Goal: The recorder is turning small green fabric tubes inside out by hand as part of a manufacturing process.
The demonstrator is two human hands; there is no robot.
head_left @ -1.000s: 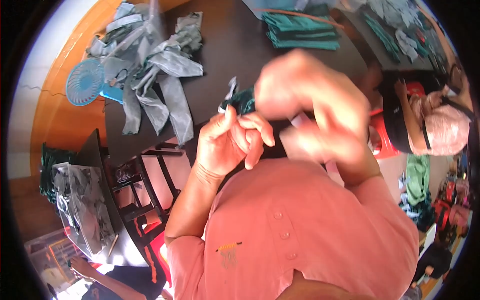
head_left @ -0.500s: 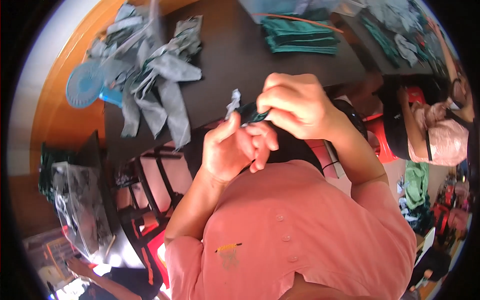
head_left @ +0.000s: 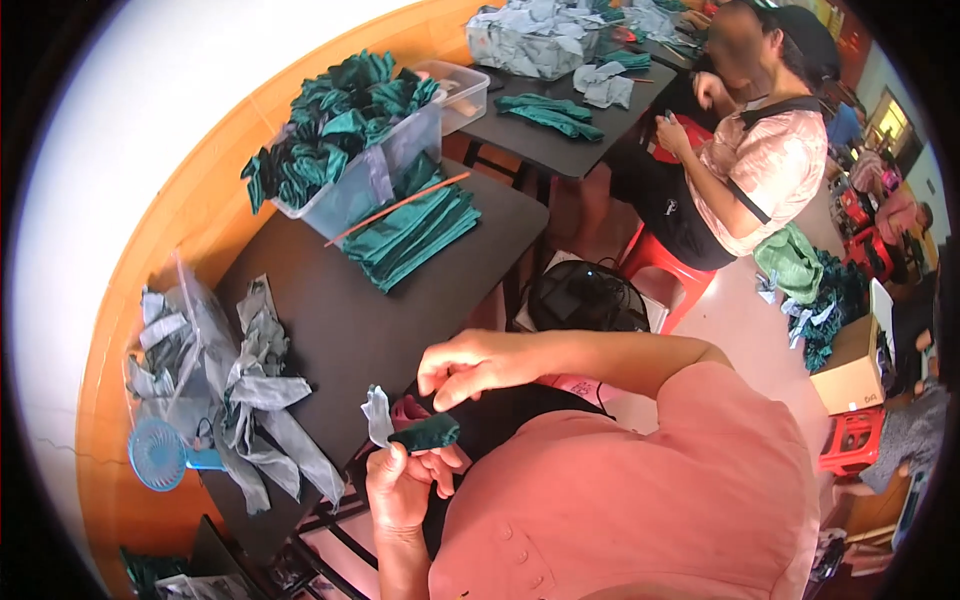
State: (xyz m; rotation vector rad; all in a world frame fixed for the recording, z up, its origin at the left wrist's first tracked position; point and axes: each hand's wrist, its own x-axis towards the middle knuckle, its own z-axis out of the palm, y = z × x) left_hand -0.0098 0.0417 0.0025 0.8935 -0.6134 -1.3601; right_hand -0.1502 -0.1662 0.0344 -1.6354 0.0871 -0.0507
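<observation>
In my left hand (head_left: 400,488), a small dark green velvety fabric piece (head_left: 428,433) is pinched between thumb and fingers. A pale grey fabric strip (head_left: 377,414) sticks up beside its left end; whether the two are joined I cannot tell. My right hand (head_left: 478,364) hovers just above and to the right of the green piece, not touching it. Its fingers are loosely bent, thumb and forefinger apart, with nothing visible between them. Left of my hands, long grey fabric strips (head_left: 290,445) lie heaped over the dark table (head_left: 330,330).
Farther along the table lie stacked green fabric pieces (head_left: 415,240), an orange stick (head_left: 400,208) and a clear bin (head_left: 370,190) heaped with green fabric. A small blue fan (head_left: 158,454) stands at the left edge. A seated co-worker (head_left: 765,170) is at the neighbouring table (head_left: 540,140).
My view has swung toward the right and farther up the table. The right hand has let go of the green fabric piece and moved apart from it; the left hand still holds it.
</observation>
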